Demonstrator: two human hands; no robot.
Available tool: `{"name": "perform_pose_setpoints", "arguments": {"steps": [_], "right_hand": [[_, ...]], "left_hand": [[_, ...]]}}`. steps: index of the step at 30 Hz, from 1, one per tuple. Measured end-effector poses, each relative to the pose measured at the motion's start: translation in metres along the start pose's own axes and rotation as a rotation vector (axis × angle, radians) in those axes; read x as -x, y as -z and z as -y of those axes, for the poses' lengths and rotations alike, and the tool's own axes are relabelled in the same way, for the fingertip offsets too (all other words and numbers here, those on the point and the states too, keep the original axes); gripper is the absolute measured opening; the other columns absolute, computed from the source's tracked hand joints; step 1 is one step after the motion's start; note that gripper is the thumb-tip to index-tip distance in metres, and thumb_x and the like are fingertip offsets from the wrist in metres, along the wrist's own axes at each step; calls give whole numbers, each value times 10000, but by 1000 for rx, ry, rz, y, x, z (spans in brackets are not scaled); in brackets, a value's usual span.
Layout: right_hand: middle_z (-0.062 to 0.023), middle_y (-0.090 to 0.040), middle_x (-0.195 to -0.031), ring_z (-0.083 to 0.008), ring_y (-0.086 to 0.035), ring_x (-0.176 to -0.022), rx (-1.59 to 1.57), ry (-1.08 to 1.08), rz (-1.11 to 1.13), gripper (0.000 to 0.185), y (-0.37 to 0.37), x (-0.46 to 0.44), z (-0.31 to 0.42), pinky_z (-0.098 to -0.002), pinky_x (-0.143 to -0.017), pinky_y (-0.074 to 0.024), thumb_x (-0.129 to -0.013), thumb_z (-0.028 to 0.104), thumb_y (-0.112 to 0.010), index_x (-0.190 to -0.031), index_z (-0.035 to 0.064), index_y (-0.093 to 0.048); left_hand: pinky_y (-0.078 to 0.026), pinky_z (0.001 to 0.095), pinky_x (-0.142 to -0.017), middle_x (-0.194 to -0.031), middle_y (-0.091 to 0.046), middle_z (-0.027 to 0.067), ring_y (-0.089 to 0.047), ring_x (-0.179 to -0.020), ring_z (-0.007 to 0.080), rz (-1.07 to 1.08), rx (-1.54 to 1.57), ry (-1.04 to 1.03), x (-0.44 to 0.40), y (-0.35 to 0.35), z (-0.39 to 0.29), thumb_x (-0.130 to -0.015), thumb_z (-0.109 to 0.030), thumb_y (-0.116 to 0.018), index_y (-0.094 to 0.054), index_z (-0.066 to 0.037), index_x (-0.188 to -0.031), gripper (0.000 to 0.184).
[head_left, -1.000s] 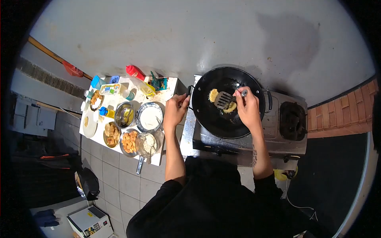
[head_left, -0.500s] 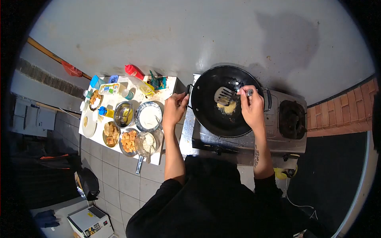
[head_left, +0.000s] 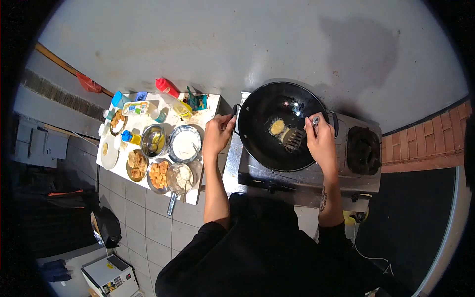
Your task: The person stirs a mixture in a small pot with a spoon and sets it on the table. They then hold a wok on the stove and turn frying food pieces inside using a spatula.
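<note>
- Wok (head_left: 261,146) on stove (head_left: 341,171), handle (head_left: 235,119) gripped by my left hand (head_left: 216,133).
- Yellowish food piece (head_left: 276,126) mid-wok, just left of slotted spatula (head_left: 295,140); I'd say turning step. Next move likely needs wok steady, spatula low.
- Right hand (head_left: 321,139) grips spatula; versus half a second ago, it's shifted right and lower in view, piece clearer.

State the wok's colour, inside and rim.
The wok is black inside and on its rim; the head view shows it best.
</note>
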State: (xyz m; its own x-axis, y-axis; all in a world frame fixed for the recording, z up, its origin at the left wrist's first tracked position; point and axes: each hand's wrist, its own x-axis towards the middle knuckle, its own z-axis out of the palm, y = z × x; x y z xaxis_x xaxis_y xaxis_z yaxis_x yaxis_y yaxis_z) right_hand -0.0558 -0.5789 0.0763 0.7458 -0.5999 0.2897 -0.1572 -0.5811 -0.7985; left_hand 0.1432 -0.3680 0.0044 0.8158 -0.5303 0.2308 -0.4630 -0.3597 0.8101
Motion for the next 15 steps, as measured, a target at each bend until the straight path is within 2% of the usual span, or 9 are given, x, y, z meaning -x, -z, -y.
{"name": "perform_pose_setpoints", "arguments": {"steps": [3, 8, 12, 15], "right_hand": [[-179, -556, -657, -265, -541, -538, 32, -28, 29, 146, 2, 0, 3, -381, -547, -410, -952, 78, -571, -869, -37, -537], [-206, -594, -717, -343, -605, -609, 125, 79, 0, 156, -2, -2, 5, -417, -574, -440, -948, 82, -577, -862, -41, -532], [-214, -603, -740, -357, -623, -639, 108, 62, -10, 156, -1, -2, 9, -424, -585, -449, -944, 84, -585, -868, -43, -539], [-203, -613, -746, -342, -619, -631, 52, 81, -121, 141, 2, -4, 6, -398, -589, -456, -942, 81, -588, -888, -46, -558]], "left_hand": [[-454, 321, -600, -713, -621, 162, -570, -620, 172, -7, 19, 9, 0, 0, -1, -893, -170, -698, -688, 86, -1046, 298], [-455, 321, -601, -718, -627, 160, -567, -619, 175, -3, -9, -8, 0, 0, 2, -894, -179, -699, -690, 84, -1042, 302], [-458, 323, -603, -720, -630, 161, -560, -615, 179, 1, 5, 14, 0, 1, -2, -891, -181, -702, -692, 84, -1038, 304], [-457, 325, -601, -716, -628, 161, -557, -613, 180, 2, 3, 14, -1, 1, 0, -892, -185, -702, -693, 82, -1042, 306]]}}
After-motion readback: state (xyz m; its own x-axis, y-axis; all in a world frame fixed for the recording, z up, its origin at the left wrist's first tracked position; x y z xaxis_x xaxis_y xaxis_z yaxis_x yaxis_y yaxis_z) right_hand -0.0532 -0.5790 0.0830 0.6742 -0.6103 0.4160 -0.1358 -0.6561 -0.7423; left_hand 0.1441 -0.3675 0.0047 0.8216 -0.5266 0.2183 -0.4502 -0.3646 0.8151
